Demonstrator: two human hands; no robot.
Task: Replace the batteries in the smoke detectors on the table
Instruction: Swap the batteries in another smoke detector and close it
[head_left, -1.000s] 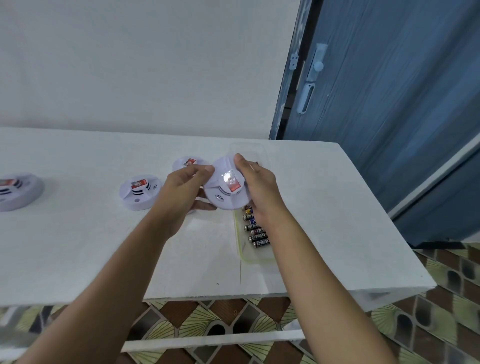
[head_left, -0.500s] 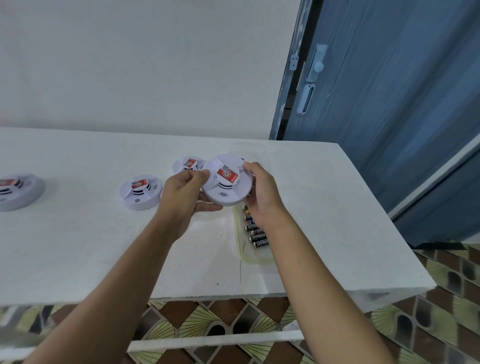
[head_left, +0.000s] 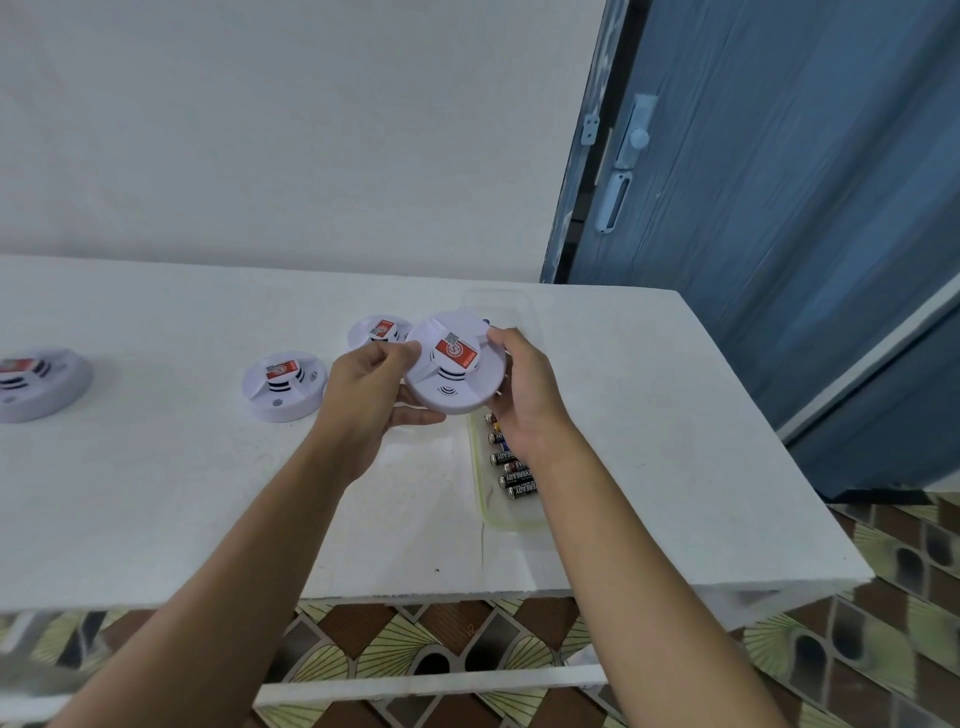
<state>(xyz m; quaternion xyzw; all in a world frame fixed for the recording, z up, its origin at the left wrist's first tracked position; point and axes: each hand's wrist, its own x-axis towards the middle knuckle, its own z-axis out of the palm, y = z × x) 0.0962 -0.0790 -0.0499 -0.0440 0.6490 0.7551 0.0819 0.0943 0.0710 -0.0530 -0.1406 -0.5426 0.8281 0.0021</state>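
While it is held clear of the counter (head_left: 156, 493), one smoke detector (head_left: 452, 384) faces up at mid-frame.
Far-left detector (head_left: 41, 384), middle detector (head_left: 283, 384) and rear detector (head_left: 376, 332) rest on it, awaiting turns; left grip (head_left: 371, 395) and right grip (head_left: 524, 384) clasp the raised one's rim, probably to twist it open; batteries (head_left: 514, 467) lie in the tray (head_left: 511, 512) below, within reach.

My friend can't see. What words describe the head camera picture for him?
A left hand and a right hand hold a round white smoke detector above a white table. Three more detectors sit to its left, and a clear tray of batteries lies under the right wrist.
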